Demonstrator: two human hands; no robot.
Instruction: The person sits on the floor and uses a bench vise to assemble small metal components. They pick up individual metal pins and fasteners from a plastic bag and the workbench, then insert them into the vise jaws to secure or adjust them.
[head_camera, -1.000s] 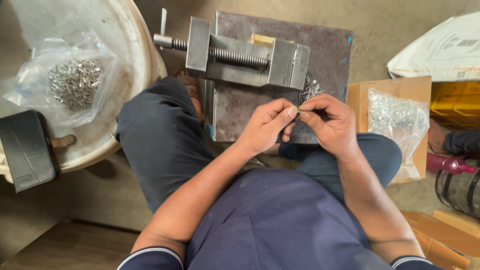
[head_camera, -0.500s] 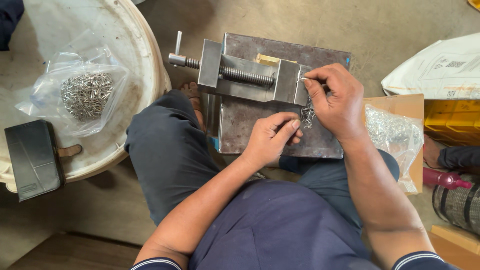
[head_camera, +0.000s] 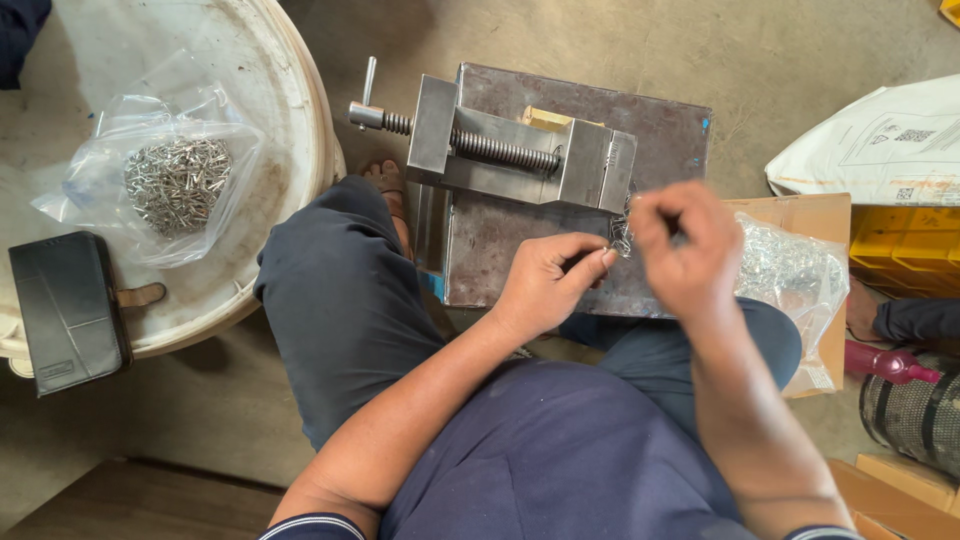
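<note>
A grey metal bench vise (head_camera: 520, 155) sits on a dark steel plate (head_camera: 500, 250) in front of my knees. My left hand (head_camera: 548, 280) rests on the plate below the vise's right jaw, thumb and forefinger pinched on small metal wire pieces (head_camera: 622, 238). My right hand (head_camera: 685, 250) hovers just right of it, blurred, fingers curled and pinching something small by the same pieces. What exactly each hand holds is partly hidden.
A clear bag of small metal parts (head_camera: 175, 185) lies on a white round tub lid (head_camera: 290, 110) at the left, with a black wallet case (head_camera: 65, 310) beside it. A cardboard box (head_camera: 810, 215) holding a bag of shiny parts (head_camera: 785, 270) stands at the right.
My right hand has dropped from the vise's right jaw down toward my left hand. My left hand stays on the plate, still pinching.
</note>
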